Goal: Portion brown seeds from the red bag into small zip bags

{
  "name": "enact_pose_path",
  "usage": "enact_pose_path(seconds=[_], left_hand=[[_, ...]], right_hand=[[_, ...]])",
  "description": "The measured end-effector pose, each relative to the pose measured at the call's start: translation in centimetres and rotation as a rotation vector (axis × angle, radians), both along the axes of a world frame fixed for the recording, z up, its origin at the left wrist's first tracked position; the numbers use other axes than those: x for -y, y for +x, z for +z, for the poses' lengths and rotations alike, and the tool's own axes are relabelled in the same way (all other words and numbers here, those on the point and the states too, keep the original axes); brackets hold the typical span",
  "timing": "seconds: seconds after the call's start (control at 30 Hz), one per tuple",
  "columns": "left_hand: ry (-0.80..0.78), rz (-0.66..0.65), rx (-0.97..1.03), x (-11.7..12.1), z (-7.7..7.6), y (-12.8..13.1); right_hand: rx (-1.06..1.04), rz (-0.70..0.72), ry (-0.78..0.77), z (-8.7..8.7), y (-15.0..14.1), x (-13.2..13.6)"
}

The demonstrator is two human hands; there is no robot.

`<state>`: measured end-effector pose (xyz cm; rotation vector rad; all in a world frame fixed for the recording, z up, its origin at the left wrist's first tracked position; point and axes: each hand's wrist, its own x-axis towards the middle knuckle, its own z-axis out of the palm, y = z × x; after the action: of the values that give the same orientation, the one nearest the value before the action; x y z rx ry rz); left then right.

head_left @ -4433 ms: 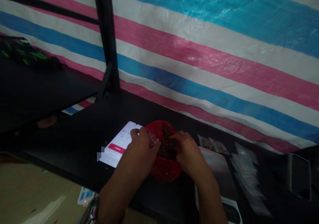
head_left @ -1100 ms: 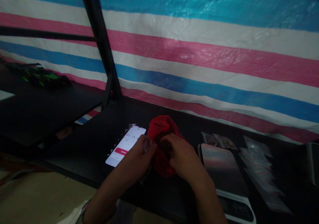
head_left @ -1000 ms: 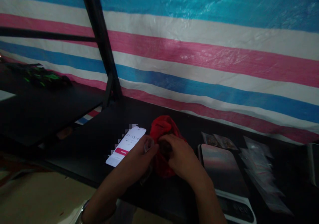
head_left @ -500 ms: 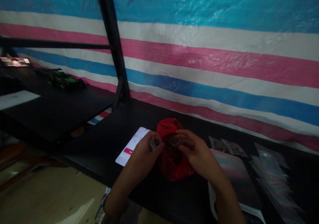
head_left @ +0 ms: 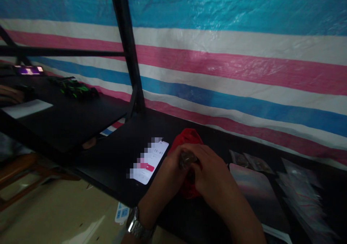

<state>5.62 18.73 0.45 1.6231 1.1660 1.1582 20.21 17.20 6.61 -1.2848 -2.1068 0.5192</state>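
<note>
My left hand (head_left: 173, 168) and my right hand (head_left: 213, 166) meet over an open red plastic bag (head_left: 188, 135). Between them is a small clear plastic bag (head_left: 187, 159) with something brownish in it, and the fingers of both hands are closed on it. What it contains is too dark to make out. The hands cover much of the red bag's mouth. Left of them lies a phone (head_left: 155, 161) with a lit timer screen. To the right is a flat scale (head_left: 257, 191) with a shiny top; behind it lie small filled bags (head_left: 257, 163).
Flat clear zip bags (head_left: 303, 193) lie in a pile at the right. A black post (head_left: 130, 52) rises at the back, before a striped sheet (head_left: 230, 63). On the left table are a green-black toy car (head_left: 78, 89), paper (head_left: 28, 108) and another person's hand (head_left: 11, 94).
My hands have come together; my right hand has moved left to the small bag at my left hand. The view has shifted slightly, and another person's hand now shows at far left.
</note>
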Motion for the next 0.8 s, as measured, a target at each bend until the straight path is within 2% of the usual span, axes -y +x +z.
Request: enact_pose_path(seconds=[0.2,0.33,0.6,0.8], left_hand=[[0.000,-0.034,-0.024,-0.04,-0.23,0.37],[0.007,-0.010,-0.058,-0.05,-0.46,0.31],[0.006,-0.012,-0.053,0.21,0.27,0.29],[0.001,-0.024,-0.005,0.19,0.01,0.11]], right_hand=[[0.032,-0.045,-0.061,0.07,0.40,-0.16],[0.044,-0.038,-0.017,-0.09,0.73,-0.19],[0.000,0.051,0.115,-0.06,0.44,-0.31],[-0.075,0.031,0.035,0.17,0.89,-0.29]])
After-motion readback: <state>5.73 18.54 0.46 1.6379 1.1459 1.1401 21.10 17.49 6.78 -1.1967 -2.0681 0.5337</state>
